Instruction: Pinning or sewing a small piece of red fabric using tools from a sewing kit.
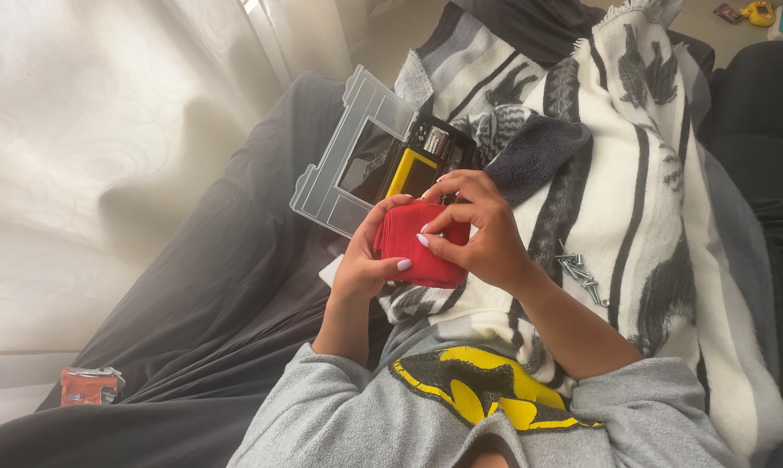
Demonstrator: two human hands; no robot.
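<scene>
Grey sleeves noted nearest; red cloth [419, 244] is held over the lap, clamped between left hand [367, 260] and right hand [482, 230] fingers, before an open case [383, 156] on the blanket [634, 199].

A pale, sheer curtain [106, 147] fills the space left of the dark sofa [210, 329], lit softly by daylight from behind. The sofa's charcoal cover lies in long folds. Across the sofa, to the right, spreads a white blanket [634, 199] with black and grey stripes and leaf shapes, fringed at its far edge. Below the sofa's left edge sits a small crumpled orange packet [88, 386]. Beyond the sofa's far right corner, bright toys [755, 12] lie on a light floor.
</scene>
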